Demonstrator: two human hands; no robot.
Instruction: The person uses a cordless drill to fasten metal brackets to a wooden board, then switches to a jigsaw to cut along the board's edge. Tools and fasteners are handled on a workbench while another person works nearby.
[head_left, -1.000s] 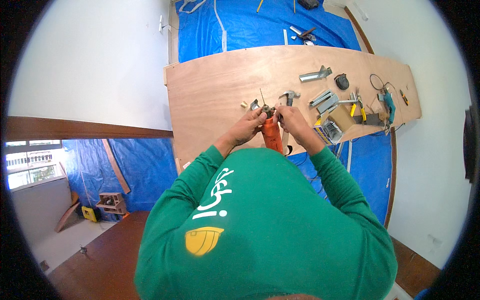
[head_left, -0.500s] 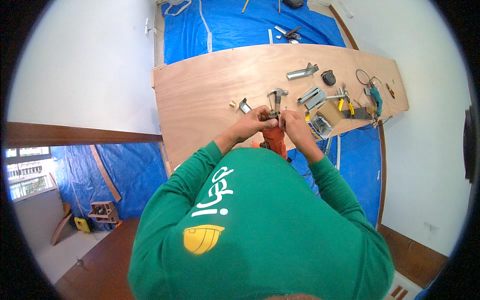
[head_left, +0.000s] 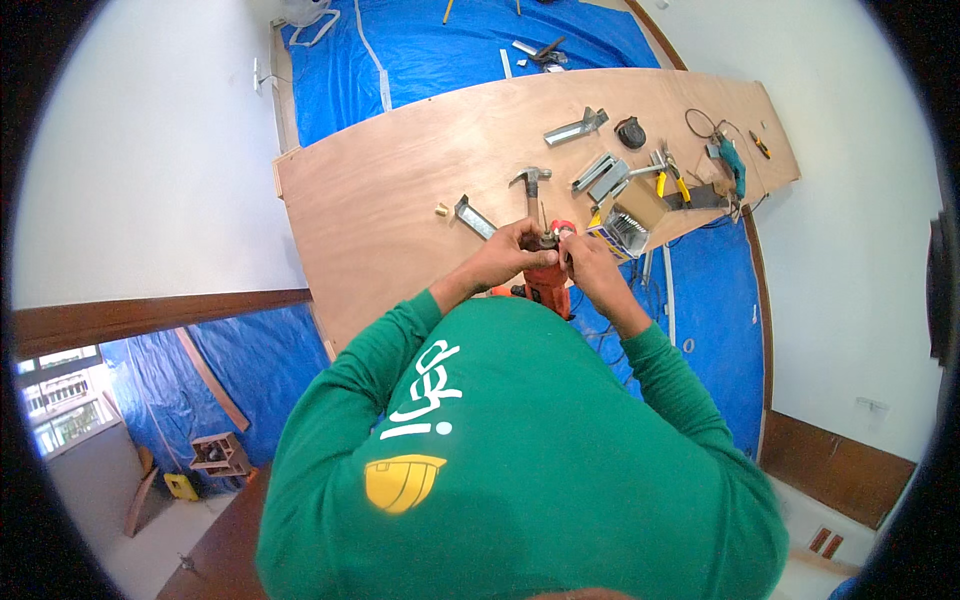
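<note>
In the head view, the left hand [head_left: 517, 253] is closed around the front end of an orange power tool [head_left: 546, 288], with the thumb on the near side. The tool is between the two hands, close before the green shirt [head_left: 520, 420], at the near edge of the wooden table [head_left: 390, 150]. A thin bit [head_left: 544, 214] points from its front end away from the person. The right hand [head_left: 596, 266] has its fingers bent together at the right side of this front end. A small red piece [head_left: 563, 228] is just beside these fingertips, but I cannot tell if they grip it or only touch it.

Just beyond the left hand lies a hammer [head_left: 531, 181], its handle toward the hands. To the left of it are a metal channel piece [head_left: 474, 217] and a small brass-coloured ring [head_left: 442, 209]. Near the right hand is an open box [head_left: 630, 232] with metal fasteners inside. Beyond the box lie grey metal parts [head_left: 601, 178], and farther away a black tape measure [head_left: 630, 132]. To the right are yellow-handled pliers [head_left: 682, 188] and a teal power tool [head_left: 735, 167].
</note>
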